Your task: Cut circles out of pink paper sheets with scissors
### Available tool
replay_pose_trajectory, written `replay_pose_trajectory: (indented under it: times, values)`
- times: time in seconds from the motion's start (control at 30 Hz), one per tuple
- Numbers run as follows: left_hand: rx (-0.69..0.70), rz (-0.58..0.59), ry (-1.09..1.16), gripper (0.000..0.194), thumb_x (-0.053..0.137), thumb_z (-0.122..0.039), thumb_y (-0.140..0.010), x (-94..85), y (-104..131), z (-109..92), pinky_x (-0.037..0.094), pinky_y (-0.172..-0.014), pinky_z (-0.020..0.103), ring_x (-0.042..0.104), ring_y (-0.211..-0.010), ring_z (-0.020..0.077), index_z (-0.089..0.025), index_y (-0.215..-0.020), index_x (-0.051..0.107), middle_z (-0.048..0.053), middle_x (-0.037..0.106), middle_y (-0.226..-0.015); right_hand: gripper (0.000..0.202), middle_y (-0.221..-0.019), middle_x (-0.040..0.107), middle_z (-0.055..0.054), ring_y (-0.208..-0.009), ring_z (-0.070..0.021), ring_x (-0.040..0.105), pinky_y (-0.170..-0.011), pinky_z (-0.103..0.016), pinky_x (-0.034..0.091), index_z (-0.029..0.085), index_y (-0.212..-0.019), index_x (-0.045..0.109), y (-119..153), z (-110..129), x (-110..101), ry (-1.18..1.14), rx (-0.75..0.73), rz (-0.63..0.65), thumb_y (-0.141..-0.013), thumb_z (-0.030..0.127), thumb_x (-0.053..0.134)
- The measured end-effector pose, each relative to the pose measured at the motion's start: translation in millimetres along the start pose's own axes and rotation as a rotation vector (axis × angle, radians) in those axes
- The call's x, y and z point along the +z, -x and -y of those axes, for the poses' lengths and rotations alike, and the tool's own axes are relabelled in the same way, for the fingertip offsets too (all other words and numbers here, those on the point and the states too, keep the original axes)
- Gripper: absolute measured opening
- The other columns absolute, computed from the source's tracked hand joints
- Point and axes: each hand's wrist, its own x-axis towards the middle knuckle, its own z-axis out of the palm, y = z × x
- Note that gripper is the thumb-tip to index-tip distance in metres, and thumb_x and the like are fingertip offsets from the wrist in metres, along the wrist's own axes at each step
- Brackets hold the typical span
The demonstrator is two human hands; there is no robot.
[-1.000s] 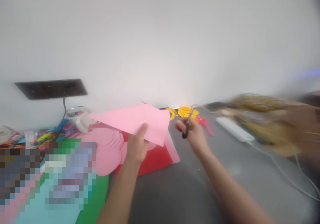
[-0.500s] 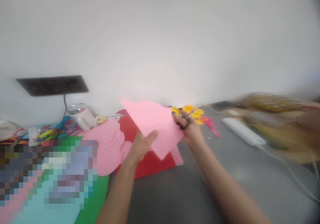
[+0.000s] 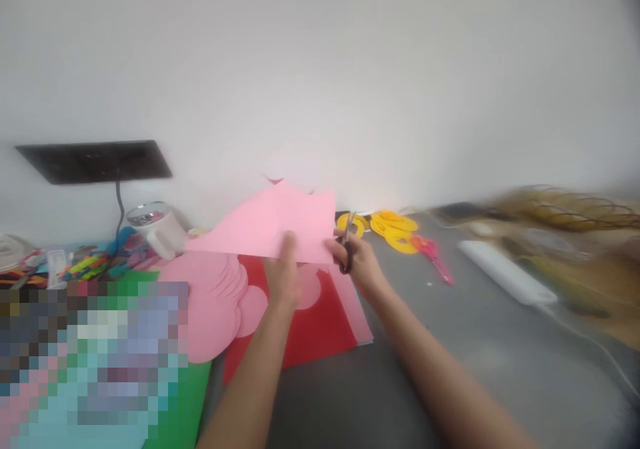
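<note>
A sheet of pink paper with cut edges is held up above the table by my left hand, its thumb pressed on the near face. My right hand grips black-handled scissors at the sheet's right edge, blades pointing up; its fingertips are close to the paper, and contact is hard to tell. Under the hands lies a red sheet, with a pink paper circle on it. Left of it, several pink paper circles overlap in a stack.
Yellow paper rings and pink scissors lie beyond my right hand. Farther right is a white power strip with a cable. A white cup-like container and green paper are at left. Part of the left side is pixelated.
The pink sheet has been turned and raised, its lower edge now nearly level. My left hand has shifted right and up. The scissors have swung to blades up, and a pink circle shows underneath.
</note>
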Motion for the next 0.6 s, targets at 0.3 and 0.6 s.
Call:
replay_pose_trajectory:
  times: [0.3,0.6]
  values:
    - [0.005,-0.145,0.066,0.028,0.068,-0.020,-0.084,7.1,-20,-2,0.052,-0.098,0.033,0.059,-0.120,0.0228,-0.021,-0.111,0.066,0.007,0.066,-0.128,0.036,-0.067,0.060,0.002,-0.064,-0.0141,0.057,-0.066,-0.029,0.050,0.019,-0.085,0.061,1,-22,6,0.019,0.046,0.149,-0.071,0.049,0.076]
    - [-0.009,-0.445,-0.217,0.038,0.068,-0.052,-0.079,-0.9,-26,7,0.056,-0.081,0.030,0.065,-0.105,0.0253,-0.017,-0.095,0.068,0.008,0.071,-0.099,0.045,-0.076,0.063,-0.001,-0.073,-0.0167,0.057,-0.068,-0.029,0.046,0.017,-0.093,0.069,19,-33,18,0.146,0.129,0.509,-0.057,0.036,0.090]
